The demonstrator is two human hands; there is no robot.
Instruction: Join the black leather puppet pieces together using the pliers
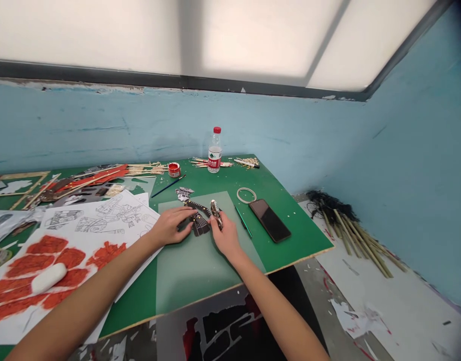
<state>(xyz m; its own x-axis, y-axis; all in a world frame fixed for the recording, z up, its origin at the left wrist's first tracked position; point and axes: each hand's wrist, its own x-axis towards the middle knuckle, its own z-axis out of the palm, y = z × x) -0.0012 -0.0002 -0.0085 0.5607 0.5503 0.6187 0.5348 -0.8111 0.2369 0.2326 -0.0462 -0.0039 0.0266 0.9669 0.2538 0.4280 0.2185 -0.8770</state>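
Gripping a small metal tool (215, 209), the right hand (226, 236) has its fingers closed around it beside the black cutout (200, 227), which lies on a pale sheet (203, 273) on the green worktop (307, 236). The left hand (173, 226) rests with bent fingers at the cutout's left side, though whether they pinch it cannot be told. The step in hand appears to be working on the cutout, and the next move probably calls for steadying it and placing the tool carefully.
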